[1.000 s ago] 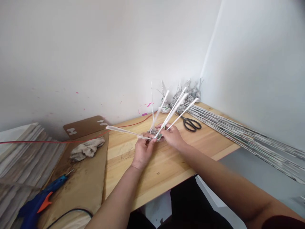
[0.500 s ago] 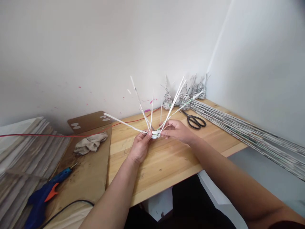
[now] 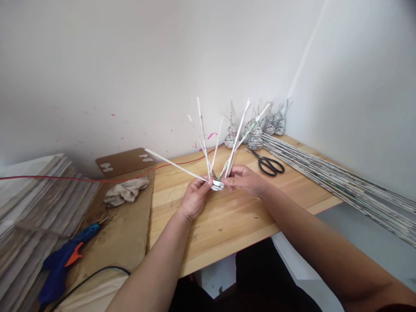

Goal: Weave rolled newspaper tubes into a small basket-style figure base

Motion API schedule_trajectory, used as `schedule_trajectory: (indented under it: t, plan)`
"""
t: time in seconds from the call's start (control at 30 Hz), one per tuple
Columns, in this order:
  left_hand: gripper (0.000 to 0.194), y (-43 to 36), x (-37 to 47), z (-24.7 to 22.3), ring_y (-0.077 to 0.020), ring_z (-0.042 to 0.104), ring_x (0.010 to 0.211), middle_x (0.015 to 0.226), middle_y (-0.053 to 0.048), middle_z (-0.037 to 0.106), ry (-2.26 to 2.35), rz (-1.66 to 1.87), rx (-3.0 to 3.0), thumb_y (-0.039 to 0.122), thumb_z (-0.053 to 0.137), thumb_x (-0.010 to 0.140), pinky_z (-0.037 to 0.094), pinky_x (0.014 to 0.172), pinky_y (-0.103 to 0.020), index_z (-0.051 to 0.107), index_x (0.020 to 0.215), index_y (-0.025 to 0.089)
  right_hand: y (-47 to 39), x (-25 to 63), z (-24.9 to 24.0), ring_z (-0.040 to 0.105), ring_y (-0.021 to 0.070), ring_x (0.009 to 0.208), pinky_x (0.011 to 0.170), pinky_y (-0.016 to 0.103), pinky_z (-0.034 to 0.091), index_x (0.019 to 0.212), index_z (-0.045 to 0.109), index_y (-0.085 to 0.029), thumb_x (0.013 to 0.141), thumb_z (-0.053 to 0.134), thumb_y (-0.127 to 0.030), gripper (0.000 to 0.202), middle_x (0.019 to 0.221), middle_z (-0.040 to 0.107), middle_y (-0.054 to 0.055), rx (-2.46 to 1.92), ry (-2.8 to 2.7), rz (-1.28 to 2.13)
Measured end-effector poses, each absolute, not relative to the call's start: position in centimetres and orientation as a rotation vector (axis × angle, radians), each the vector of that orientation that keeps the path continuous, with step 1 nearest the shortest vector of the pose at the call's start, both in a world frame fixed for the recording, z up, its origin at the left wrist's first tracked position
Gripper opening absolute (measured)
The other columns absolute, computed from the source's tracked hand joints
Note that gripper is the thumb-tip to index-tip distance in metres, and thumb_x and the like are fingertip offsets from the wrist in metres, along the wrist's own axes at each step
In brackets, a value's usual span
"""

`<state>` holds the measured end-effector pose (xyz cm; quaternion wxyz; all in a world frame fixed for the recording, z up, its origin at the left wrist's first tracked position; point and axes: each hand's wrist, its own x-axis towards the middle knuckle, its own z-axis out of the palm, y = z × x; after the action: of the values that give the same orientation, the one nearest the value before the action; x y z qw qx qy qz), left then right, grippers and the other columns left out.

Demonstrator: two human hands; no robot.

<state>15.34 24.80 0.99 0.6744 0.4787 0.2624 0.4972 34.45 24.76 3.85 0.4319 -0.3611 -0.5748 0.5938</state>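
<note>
A small woven base of rolled paper [image 3: 217, 186], with several white paper rods standing up and outward from it, is held above the wooden table [image 3: 224, 229]. On its left side, my left hand [image 3: 195, 197] pinches the rim between thumb and fingers. My right hand [image 3: 245, 180] is closed at the right side, its fingertips around the foot of the paper rods there. One rod slants far out to the left above my left hand. Part of a green-marked rod shows between the right-hand rods.
Black scissors [image 3: 271, 166] lie right of my right hand. Behind are woven paper pieces [image 3: 255, 138]; long paper rods [image 3: 308, 173] stretch right. At left are a rag [image 3: 127, 192], a blue glue gun [image 3: 69, 260], a red cord and stacked paper [image 3: 35, 208].
The woven base and both hands have shifted slightly right in view. The upright rods stand at different angles, and the green-marked rod at right now points more steeply upward.
</note>
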Motion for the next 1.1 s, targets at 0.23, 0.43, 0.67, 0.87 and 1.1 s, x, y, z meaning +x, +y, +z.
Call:
schedule_trajectory:
  t: [0.23,0.43,0.67,0.87,1.1]
  plan:
    - [0.023,25.3,15.0,-0.1,-0.0164,0.06,0.086,0.09,-0.004,0.07,0.626,1.113,1.207,0.037,0.071,0.08,0.042,0.089,-0.031,0.068,0.089,0.016,24.7,34.6,3.9,0.057,0.0109,0.068,0.062,0.024,0.047,0.081,0.068,-0.016,0.064,0.082,-0.032,0.027,0.075,0.064,-0.001,-0.89,-1.525,1.516]
    - [0.024,25.3,14.9,0.0,-0.0171,0.059,0.09,0.093,-0.005,0.069,0.638,1.062,1.291,0.038,0.07,0.08,0.041,0.09,-0.03,0.066,0.087,0.015,24.8,34.8,3.7,0.061,0.0157,0.077,0.075,0.031,0.047,0.075,0.067,-0.016,0.064,0.082,-0.034,0.025,0.077,0.067,0.001,-0.875,-1.674,1.413]
    - [0.027,25.3,14.9,0.2,-0.0146,0.059,0.084,0.089,-0.003,0.069,0.734,1.059,1.406,0.04,0.07,0.08,0.043,0.083,-0.027,0.061,0.086,0.016,25.1,34.8,3.6,0.061,0.0164,0.071,0.069,0.031,0.048,0.073,0.068,-0.016,0.065,0.079,-0.04,0.028,0.072,0.067,0.001,-1.033,-1.794,1.258]
    - [0.03,25.3,14.9,0.2,-0.0161,0.062,0.082,0.085,-0.004,0.07,0.783,1.059,1.424,0.043,0.07,0.079,0.045,0.083,-0.029,0.061,0.087,0.016,25.0,34.7,3.5,0.061,0.0149,0.074,0.074,0.031,0.048,0.078,0.066,-0.016,0.068,0.078,-0.035,0.025,0.077,0.067,0.001,-0.991,-1.686,1.295]
    - [0.029,25.5,14.9,0.0,-0.0163,0.062,0.08,0.085,-0.005,0.07,0.799,1.089,1.473,0.043,0.068,0.08,0.046,0.082,-0.029,0.062,0.088,0.015,25.4,34.8,2.8,0.061,0.0134,0.073,0.073,0.03,0.047,0.08,0.06,-0.017,0.066,0.081,-0.028,0.028,0.076,0.065,-0.001,-0.933,-1.561,1.354]
